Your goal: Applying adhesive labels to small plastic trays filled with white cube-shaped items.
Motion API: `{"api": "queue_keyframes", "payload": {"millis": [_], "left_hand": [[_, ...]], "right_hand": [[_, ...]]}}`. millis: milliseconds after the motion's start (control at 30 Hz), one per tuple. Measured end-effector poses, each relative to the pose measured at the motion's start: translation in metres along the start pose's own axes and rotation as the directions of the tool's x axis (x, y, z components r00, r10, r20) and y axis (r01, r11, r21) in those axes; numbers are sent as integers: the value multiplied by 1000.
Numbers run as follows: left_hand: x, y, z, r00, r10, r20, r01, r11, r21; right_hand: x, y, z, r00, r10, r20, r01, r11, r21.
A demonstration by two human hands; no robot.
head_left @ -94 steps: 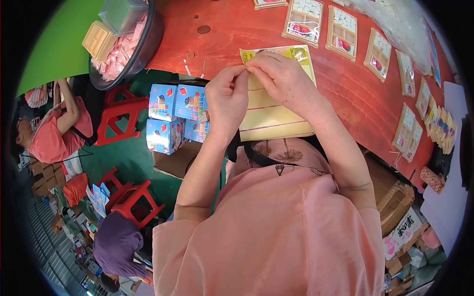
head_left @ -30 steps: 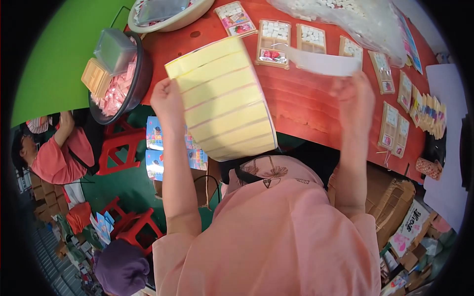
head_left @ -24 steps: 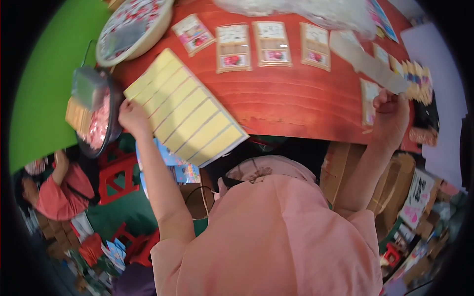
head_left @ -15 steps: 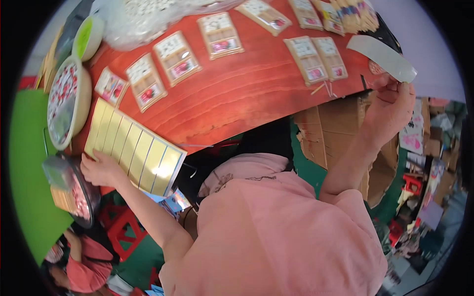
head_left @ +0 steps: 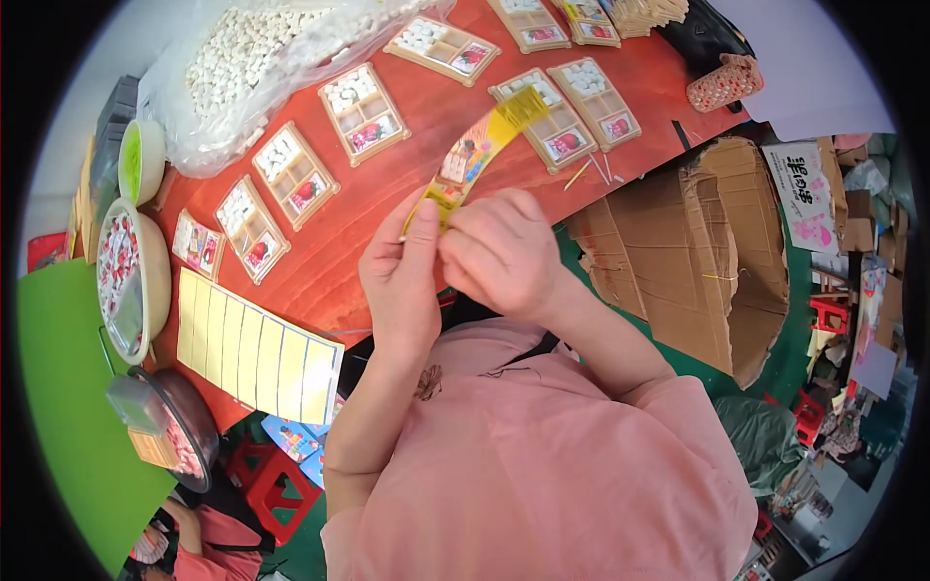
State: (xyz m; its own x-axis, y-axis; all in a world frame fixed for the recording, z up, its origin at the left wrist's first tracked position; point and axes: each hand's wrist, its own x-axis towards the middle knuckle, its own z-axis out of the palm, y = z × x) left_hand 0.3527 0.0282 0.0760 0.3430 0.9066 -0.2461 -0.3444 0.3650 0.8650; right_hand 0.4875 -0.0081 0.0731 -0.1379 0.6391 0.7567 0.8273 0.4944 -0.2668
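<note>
A yellow printed sticker strip (head_left: 463,165) arches up over the table in front of me. My left hand (head_left: 402,276) pinches its lower end, thumb lying on top. Close against that thumb, my right hand (head_left: 509,252) is closed with fingertips together at the strip's edge; the exact contact is hidden. The strip's upper end passes in front of a divided tray (head_left: 567,145) holding white pieces and a red-pink printed card. More such trays, like this one (head_left: 363,111), stand in an arc across the table. A yellow backing sheet (head_left: 254,344) with dark lines lies left of my hands.
White pieces fill a clear plastic bag (head_left: 257,58) at the back left. Along the left edge stand a green-lined bowl (head_left: 142,160), a basin (head_left: 158,281) of red-and-white pieces and a dark bowl (head_left: 205,426). Cardboard (head_left: 668,261) is below the table's right edge. Another person's arm shows lower left.
My left hand has left the backing sheet and moved right. My right hand has brought the strip in from the far right, its printed side now showing, and both hands meet at its lower end.
</note>
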Motion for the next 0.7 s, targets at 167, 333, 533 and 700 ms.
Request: {"api": "queue_keyframes", "payload": {"millis": [167, 333, 533, 700], "left_hand": [[12, 23, -26, 975, 154, -158, -148, 988, 54], [8, 51, -55, 937, 213, -277, -203, 977, 63], [-2, 31, -53, 963, 128, -237, -116, 991, 64], [4, 19, -32, 975, -49, -218, 40, 998, -45]], "right_hand": [[-7, 72, -2, 982, 190, -5, -188, 964, -189], [-33, 132, 14, 912, 411, -22, -365, 782, -505], [-30, 63, 33, 843, 524, 125, -385, 749, -539], [-20, 27, 25, 785, 560, 265, -427, 799, -423]]}}
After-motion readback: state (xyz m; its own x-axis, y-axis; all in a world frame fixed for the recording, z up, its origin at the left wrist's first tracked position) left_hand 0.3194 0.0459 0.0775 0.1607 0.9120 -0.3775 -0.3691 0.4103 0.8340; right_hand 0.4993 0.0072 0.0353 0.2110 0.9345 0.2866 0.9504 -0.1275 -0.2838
